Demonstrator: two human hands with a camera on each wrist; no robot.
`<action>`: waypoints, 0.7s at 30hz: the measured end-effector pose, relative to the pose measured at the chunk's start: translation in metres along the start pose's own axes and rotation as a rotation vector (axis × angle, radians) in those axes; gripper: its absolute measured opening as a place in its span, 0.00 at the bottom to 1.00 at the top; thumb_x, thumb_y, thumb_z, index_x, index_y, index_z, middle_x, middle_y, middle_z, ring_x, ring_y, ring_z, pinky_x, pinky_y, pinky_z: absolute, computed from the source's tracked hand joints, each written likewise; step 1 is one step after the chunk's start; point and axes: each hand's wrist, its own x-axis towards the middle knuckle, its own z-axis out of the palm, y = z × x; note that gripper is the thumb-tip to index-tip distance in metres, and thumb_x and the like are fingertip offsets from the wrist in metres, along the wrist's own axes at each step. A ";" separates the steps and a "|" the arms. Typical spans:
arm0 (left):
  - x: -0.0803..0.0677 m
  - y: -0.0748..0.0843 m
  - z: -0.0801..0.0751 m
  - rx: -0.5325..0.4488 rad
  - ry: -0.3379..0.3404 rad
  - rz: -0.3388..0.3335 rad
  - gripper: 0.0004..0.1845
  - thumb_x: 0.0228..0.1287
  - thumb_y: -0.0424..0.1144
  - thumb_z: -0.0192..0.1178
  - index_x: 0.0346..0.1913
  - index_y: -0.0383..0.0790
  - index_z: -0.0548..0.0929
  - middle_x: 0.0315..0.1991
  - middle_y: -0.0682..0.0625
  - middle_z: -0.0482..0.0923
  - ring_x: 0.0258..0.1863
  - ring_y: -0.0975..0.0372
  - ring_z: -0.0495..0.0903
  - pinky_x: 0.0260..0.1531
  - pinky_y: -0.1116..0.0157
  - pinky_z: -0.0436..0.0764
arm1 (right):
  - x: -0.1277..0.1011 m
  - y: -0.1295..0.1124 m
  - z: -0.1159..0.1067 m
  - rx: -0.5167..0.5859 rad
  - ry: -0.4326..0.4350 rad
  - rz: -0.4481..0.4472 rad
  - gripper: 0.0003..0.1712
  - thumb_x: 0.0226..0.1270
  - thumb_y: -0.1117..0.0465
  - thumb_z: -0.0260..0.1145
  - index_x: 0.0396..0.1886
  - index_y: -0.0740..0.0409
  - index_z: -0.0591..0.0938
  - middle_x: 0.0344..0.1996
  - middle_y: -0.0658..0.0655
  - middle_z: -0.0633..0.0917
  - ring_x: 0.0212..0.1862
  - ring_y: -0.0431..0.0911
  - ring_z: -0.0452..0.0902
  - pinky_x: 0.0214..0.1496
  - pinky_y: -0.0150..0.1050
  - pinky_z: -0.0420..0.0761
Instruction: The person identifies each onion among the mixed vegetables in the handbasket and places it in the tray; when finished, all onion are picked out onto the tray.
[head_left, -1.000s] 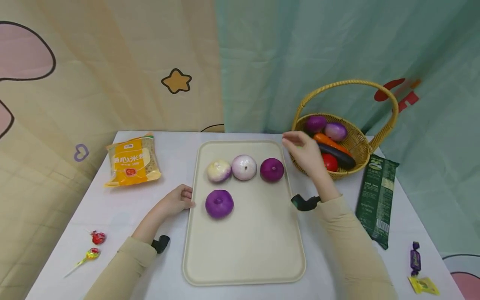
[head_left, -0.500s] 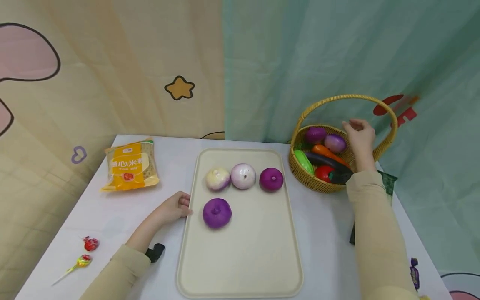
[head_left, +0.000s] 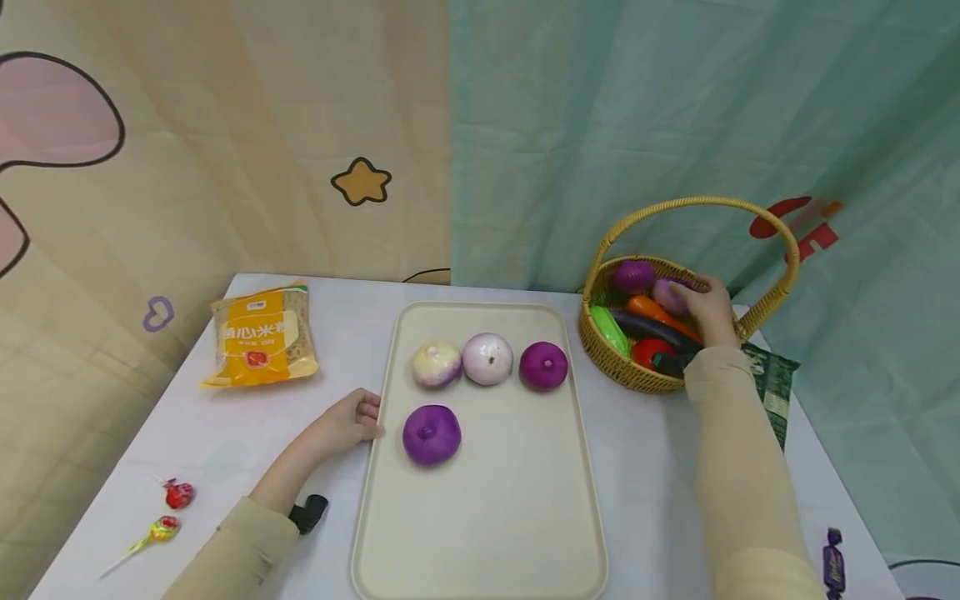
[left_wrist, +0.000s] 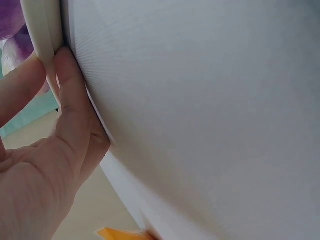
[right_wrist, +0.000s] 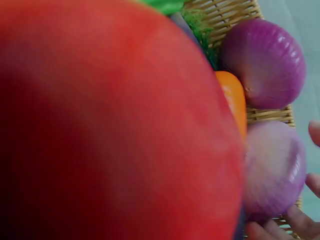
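My left hand [head_left: 347, 423] pinches the left rim of the cream tray [head_left: 517, 517], thumb above and fingers beneath in the left wrist view. On the tray lie a purple onion [head_left: 432, 435], a dark purple onion [head_left: 543, 366], a pale onion [head_left: 487, 359] and a yellowish-white onion [head_left: 437, 364]. Inside the wicker basket [head_left: 633, 379], my right hand [head_left: 711, 308] reaches over a light purple onion [head_left: 670, 297]. Its fingers are spread around that onion's side in the right wrist view, some touching it. A second purple onion [right_wrist: 263, 64] sits beside it.
The basket also holds a carrot [head_left: 651, 310], an eggplant [head_left: 652, 327], a tomato [right_wrist: 115, 125] and a green vegetable [head_left: 610, 330]; its tall handle [head_left: 701, 201] arches overhead. A yellow food bag [head_left: 258, 337], lollipops [head_left: 163, 527], a green packet [head_left: 772, 387] and a purple candy [head_left: 833, 562] lie around.
My right hand has moved from the basket's left side across to its right, then down onto the light purple onion. The left hand stays on the tray's rim. The head view has shifted slightly.
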 end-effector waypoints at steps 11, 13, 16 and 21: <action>-0.001 -0.003 0.000 -0.017 0.003 -0.001 0.24 0.62 0.30 0.63 0.58 0.28 0.69 0.46 0.40 0.76 0.42 0.56 0.76 0.45 0.61 0.76 | -0.001 0.000 0.006 -0.108 0.056 0.021 0.42 0.69 0.49 0.60 0.74 0.67 0.60 0.72 0.72 0.61 0.72 0.64 0.58 0.74 0.55 0.60; -0.001 -0.002 0.000 -0.020 0.001 0.002 0.24 0.62 0.29 0.63 0.58 0.27 0.69 0.45 0.40 0.76 0.42 0.56 0.76 0.45 0.61 0.77 | -0.003 -0.005 0.004 -0.100 0.062 0.035 0.44 0.68 0.46 0.58 0.74 0.68 0.58 0.72 0.73 0.60 0.72 0.64 0.58 0.74 0.55 0.61; -0.002 -0.001 0.000 -0.027 0.000 0.011 0.24 0.62 0.28 0.63 0.58 0.26 0.69 0.45 0.39 0.75 0.42 0.56 0.76 0.45 0.61 0.77 | -0.008 -0.015 -0.004 -0.049 0.029 0.054 0.47 0.68 0.43 0.56 0.75 0.67 0.53 0.73 0.72 0.56 0.71 0.63 0.57 0.73 0.55 0.62; 0.000 0.001 0.000 -0.037 0.004 0.017 0.24 0.61 0.27 0.63 0.57 0.25 0.69 0.45 0.38 0.75 0.42 0.55 0.76 0.44 0.62 0.77 | -0.030 -0.035 -0.011 0.023 -0.083 0.023 0.49 0.69 0.40 0.55 0.78 0.63 0.48 0.75 0.69 0.53 0.69 0.60 0.61 0.70 0.52 0.68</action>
